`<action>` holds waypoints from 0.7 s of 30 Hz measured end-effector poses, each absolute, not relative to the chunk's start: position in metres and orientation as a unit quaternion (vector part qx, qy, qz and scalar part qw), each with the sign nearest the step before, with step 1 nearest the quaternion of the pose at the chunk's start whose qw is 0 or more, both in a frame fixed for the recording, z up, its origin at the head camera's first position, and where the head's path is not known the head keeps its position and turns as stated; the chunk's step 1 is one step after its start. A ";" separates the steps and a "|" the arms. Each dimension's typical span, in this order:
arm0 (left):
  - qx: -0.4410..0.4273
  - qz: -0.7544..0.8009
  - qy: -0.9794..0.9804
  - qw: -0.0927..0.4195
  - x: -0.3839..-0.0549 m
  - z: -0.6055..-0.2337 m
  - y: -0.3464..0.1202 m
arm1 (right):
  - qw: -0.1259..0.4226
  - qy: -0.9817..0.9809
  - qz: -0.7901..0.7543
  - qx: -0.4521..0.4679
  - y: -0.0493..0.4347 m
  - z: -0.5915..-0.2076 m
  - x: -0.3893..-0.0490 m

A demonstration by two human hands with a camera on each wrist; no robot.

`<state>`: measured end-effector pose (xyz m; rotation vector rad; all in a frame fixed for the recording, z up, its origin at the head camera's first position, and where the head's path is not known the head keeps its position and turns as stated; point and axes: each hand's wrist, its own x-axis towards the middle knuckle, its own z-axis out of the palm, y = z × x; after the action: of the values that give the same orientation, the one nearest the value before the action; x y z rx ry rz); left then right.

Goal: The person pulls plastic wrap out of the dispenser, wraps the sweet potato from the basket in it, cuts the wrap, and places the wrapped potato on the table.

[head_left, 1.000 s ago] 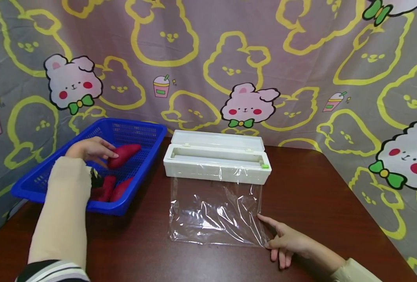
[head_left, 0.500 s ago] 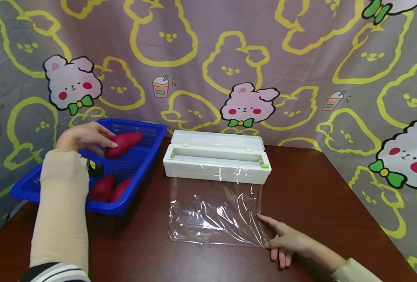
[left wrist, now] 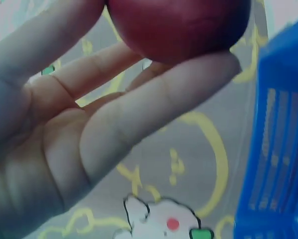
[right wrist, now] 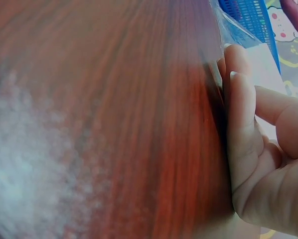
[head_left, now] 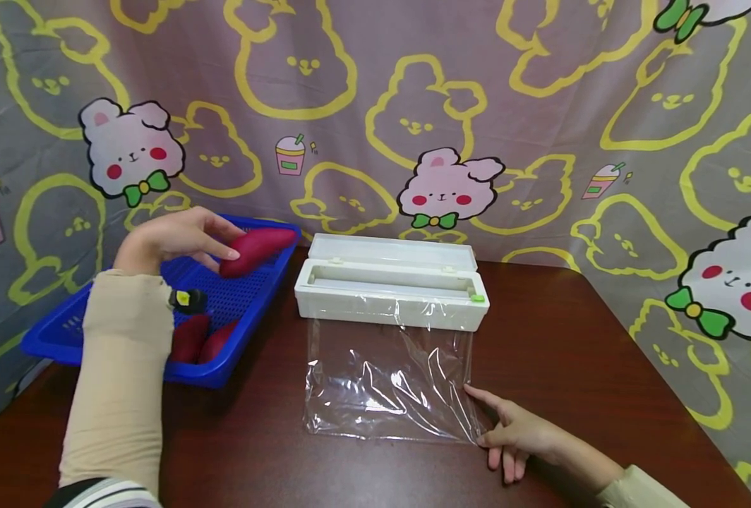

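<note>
Head view: left grip (head_left: 181, 234) holds tuber (head_left: 257, 250) by 1 end, right grip (head_left: 520, 429) pinches film (head_left: 385, 388).

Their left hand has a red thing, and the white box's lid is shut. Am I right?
Almost: the lid isn't shut. The head view shows it open, tipped back behind the white box. The left hand does have a red thing.

Grey-pink curtain (head_left: 344, 53) w/ bunny prints (head_left: 448, 189), drink cups (head_left: 290, 156) & yellow outlines hangs behind dk brown table (head_left: 541, 328).
</note>
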<state>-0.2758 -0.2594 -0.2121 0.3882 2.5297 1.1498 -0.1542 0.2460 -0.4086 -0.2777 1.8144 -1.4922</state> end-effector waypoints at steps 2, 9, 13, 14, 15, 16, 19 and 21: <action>0.151 0.408 0.884 0.171 -0.275 -0.210 -0.250 | 0.379 0.710 -0.584 -0.108 0.246 -0.408 -0.154; 0.195 0.440 0.853 0.200 -0.277 -0.208 -0.214 | 0.377 0.712 -0.583 -0.104 0.246 -0.406 -0.154; 0.215 0.435 0.847 0.216 -0.278 -0.210 -0.193 | 0.377 0.711 -0.584 -0.105 0.247 -0.406 -0.153; 0.223 0.434 0.845 0.220 -0.278 -0.210 -0.188 | 0.375 0.712 -0.584 -0.106 0.247 -0.407 -0.153; 0.231 0.432 0.843 0.223 -0.278 -0.210 -0.183 | 0.375 0.712 -0.584 -0.107 0.247 -0.407 -0.153; 0.239 0.430 0.841 0.226 -0.278 -0.210 -0.178 | 0.374 0.712 -0.584 -0.107 0.247 -0.407 -0.153; 0.256 0.425 0.838 0.227 -0.275 -0.209 -0.166 | 0.371 0.713 -0.585 -0.109 0.247 -0.407 -0.152; 0.265 0.420 0.838 0.225 -0.272 -0.209 -0.159 | 0.371 0.712 -0.585 -0.109 0.247 -0.407 -0.152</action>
<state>-0.2715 -0.1589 -0.2086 0.7318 2.3121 1.1576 -0.1522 0.2466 -0.4073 -0.2806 1.8263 -1.5009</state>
